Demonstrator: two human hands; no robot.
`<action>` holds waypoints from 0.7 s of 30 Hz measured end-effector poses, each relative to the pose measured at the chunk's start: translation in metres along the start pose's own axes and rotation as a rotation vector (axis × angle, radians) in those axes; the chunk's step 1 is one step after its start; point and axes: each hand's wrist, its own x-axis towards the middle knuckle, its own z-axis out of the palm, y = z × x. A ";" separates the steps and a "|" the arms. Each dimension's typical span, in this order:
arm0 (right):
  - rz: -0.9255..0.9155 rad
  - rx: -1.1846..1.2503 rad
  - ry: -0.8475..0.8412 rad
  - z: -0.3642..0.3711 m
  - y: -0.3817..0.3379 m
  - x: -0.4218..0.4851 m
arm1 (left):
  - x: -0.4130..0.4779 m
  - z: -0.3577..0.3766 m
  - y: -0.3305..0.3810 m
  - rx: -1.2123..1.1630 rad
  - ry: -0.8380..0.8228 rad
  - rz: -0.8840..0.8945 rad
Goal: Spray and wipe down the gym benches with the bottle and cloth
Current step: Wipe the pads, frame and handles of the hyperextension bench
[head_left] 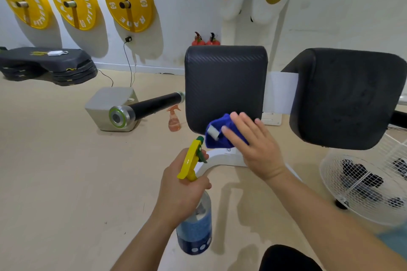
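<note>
Closest to me, my left hand [181, 185] is curled round the bottle [195, 233] at its neck, with the yellow trigger on top. Beyond it my right hand [257, 149], fingers straight, presses the blue cloth [221, 121] against the left pad [224, 81] at its near edge. The right pad [348, 99] is beside it.

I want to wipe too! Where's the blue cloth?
In the head view, the blue cloth sits mid-frame, under the right hand at the lower edge of the left black padded cushion, just above the yellow-triggered spray bottle.
</note>
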 end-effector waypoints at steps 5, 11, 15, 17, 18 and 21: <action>0.439 0.310 0.235 -0.032 0.010 0.042 | 0.001 0.000 0.000 -0.020 0.009 -0.013; 0.883 0.665 0.339 -0.060 0.051 0.128 | 0.007 0.015 0.017 0.007 -0.042 0.043; 1.013 0.828 0.473 -0.054 0.024 0.110 | 0.017 0.021 0.034 -0.014 -0.016 0.090; 1.063 0.849 0.438 -0.047 0.002 0.085 | 0.022 0.023 0.042 -0.016 -0.020 0.105; 1.095 0.839 0.395 -0.044 -0.007 0.069 | 0.023 0.025 0.047 -0.014 -0.028 0.111; 1.170 0.839 0.142 -0.039 -0.027 0.017 | 0.026 0.032 0.060 0.011 -0.049 0.104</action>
